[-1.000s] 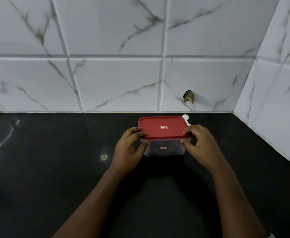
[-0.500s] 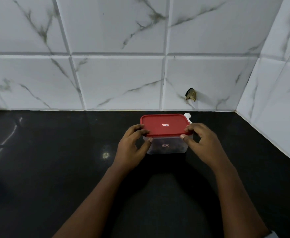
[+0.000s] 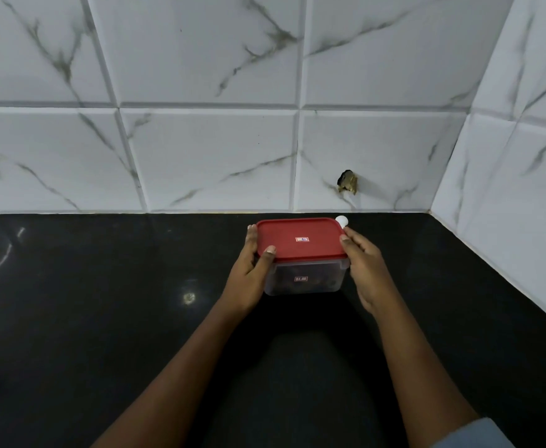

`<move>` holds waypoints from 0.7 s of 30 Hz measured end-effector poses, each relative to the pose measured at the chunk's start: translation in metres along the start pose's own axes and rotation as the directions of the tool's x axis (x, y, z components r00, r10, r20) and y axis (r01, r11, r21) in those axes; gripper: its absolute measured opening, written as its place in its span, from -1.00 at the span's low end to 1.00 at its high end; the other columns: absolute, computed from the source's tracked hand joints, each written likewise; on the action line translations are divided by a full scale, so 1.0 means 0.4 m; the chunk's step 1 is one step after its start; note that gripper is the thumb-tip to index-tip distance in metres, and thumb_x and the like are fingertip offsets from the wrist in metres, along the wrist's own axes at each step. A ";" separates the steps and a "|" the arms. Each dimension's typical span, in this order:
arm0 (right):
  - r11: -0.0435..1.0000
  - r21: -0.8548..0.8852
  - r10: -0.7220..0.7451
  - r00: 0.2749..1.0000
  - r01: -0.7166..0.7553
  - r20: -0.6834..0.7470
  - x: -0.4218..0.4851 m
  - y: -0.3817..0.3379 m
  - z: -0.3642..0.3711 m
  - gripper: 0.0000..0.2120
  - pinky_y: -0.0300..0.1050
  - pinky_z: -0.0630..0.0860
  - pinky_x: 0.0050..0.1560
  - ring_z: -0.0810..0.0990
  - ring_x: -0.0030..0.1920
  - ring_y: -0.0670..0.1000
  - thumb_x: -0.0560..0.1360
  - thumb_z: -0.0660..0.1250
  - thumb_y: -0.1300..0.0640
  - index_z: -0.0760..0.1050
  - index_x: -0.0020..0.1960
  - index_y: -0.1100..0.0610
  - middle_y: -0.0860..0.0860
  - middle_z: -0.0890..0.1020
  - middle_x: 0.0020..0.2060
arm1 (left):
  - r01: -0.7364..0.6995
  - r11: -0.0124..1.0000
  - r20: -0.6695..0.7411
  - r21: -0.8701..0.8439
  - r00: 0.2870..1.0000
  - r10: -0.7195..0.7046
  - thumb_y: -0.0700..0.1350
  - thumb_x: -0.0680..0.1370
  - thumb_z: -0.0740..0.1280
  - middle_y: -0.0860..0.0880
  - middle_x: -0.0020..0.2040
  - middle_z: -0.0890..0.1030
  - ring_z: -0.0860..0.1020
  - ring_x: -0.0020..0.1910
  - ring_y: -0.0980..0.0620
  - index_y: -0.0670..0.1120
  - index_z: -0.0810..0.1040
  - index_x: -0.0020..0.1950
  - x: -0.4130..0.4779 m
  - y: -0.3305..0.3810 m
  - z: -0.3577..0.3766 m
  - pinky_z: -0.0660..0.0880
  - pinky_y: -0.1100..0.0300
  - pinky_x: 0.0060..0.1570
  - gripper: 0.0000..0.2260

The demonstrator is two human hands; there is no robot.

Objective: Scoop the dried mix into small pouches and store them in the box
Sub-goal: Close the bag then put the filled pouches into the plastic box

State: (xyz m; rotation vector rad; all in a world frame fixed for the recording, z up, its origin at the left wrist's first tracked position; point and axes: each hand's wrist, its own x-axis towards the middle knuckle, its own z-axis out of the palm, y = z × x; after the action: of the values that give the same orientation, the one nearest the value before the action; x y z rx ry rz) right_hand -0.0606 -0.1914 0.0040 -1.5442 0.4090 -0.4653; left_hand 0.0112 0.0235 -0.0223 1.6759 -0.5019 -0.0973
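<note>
Nearest the camera a pale blue sleeve shows at the lower right, and two bare forearms reach forward over the glossy black stone surface. The left hand grips the near left corner of the clear rectangular plastic box: its thumb lies bent on the flat red plastic lid and its fingers run up the left wall, clamped on the box. The right hand lies flat against the right wall, its fingers fairly straight and together, with the tips at the lid's rim and curled round nothing. The box stands on the surface near the back wall with the lid seated. Dark contents show dimly through its front, too murky to name. I judge this a closing or putting-away step. The box looks light and stiff, but smooth plastic may slide on polished stone. A hold low on both side walls seems safer than lifting by the lid, which could pop off. A small white round object peeks out just behind the far right corner, and I cannot tell what it is. Beyond stands the white marble-veined tiled wall, with a chipped dark hole
</note>
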 end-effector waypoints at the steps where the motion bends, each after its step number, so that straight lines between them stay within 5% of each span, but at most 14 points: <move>1: 1.000 0.001 0.006 1.000 -0.006 -0.011 0.001 0.000 0.001 -0.59 -0.21 0.53 0.03 0.64 0.06 -0.17 0.71 0.26 0.10 0.42 0.54 0.08 -0.05 0.66 0.21 | 0.002 1.000 0.008 0.012 1.000 -0.002 0.16 0.69 0.23 0.20 0.68 0.06 0.09 0.63 0.21 0.10 0.03 0.70 0.002 -0.002 -0.001 0.10 0.08 0.63 -0.36; 4: 1.000 0.011 0.002 1.000 -0.002 -0.025 0.004 0.007 0.003 -0.61 -0.24 0.47 -0.11 0.61 -0.11 -0.16 0.70 0.24 0.17 0.45 0.52 0.07 -0.08 0.67 0.06 | -0.001 1.000 0.012 0.030 1.000 0.001 0.15 0.69 0.24 0.18 0.68 0.05 0.08 0.63 0.22 0.08 0.03 0.70 0.004 -0.006 -0.001 0.10 0.06 0.64 -0.36; 11: 0.999 -0.020 -0.035 0.999 0.035 0.001 -0.002 0.014 0.016 -0.54 -0.34 0.49 -0.04 0.62 0.02 -0.26 0.73 0.22 0.09 0.31 0.61 0.05 -0.27 0.58 0.06 | -0.014 0.999 -0.023 0.048 1.000 0.015 0.03 0.72 0.22 0.12 0.68 0.09 0.08 0.62 0.23 0.02 0.10 0.69 0.005 -0.003 -0.003 0.06 0.12 0.64 -0.44; 13: 0.999 -0.030 -0.034 0.999 0.034 0.004 -0.010 0.010 0.018 -0.51 -0.28 0.52 0.07 0.61 0.10 -0.23 0.73 0.22 0.05 0.27 0.63 0.04 -0.24 0.59 0.14 | -0.021 0.998 -0.024 0.059 0.999 0.023 0.04 0.72 0.22 0.11 0.69 0.09 0.07 0.62 0.24 0.03 0.11 0.68 0.000 -0.002 -0.004 0.04 0.17 0.62 -0.44; 15: 0.981 -0.180 -0.080 0.997 0.076 -0.015 -0.016 0.006 0.013 -0.45 -0.03 0.48 0.39 0.53 0.39 -0.04 0.72 0.20 -0.05 0.18 0.67 -0.01 -0.09 0.50 0.45 | -0.049 0.995 -0.026 0.084 0.998 0.051 0.09 0.71 0.22 0.11 0.70 0.04 0.01 0.64 0.22 0.06 0.11 0.68 -0.002 0.001 -0.006 0.03 0.18 0.61 -0.43; 19: 0.647 -0.668 -0.389 0.913 0.367 0.125 0.024 -0.026 0.006 -0.43 0.22 -0.02 0.66 0.09 0.67 0.08 0.71 0.13 -0.16 0.21 0.66 0.03 0.05 0.17 0.67 | -0.162 0.895 0.004 0.417 0.984 0.176 0.23 0.70 0.13 0.08 0.71 -0.08 -0.19 0.67 0.05 0.11 0.11 0.69 0.040 0.034 -0.016 -0.13 -0.06 0.63 -0.42; 21: 0.489 -0.760 -0.368 0.892 0.427 0.264 0.056 -0.058 0.018 -0.46 0.22 -0.16 0.63 0.00 0.68 0.13 0.72 0.10 -0.16 0.26 0.64 0.03 0.07 0.14 0.67 | -0.177 0.778 0.066 0.603 0.983 0.172 0.24 0.71 0.04 0.04 0.71 -0.11 -0.23 0.67 -0.02 0.10 0.13 0.69 0.080 0.064 -0.009 -0.21 -0.13 0.60 -0.44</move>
State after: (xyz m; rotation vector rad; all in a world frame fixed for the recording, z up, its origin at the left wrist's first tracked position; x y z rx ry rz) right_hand -0.0384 -0.1965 0.0280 -2.5939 0.1908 -0.6299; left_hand 0.0343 0.0126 0.0100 2.2484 -0.7475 0.2224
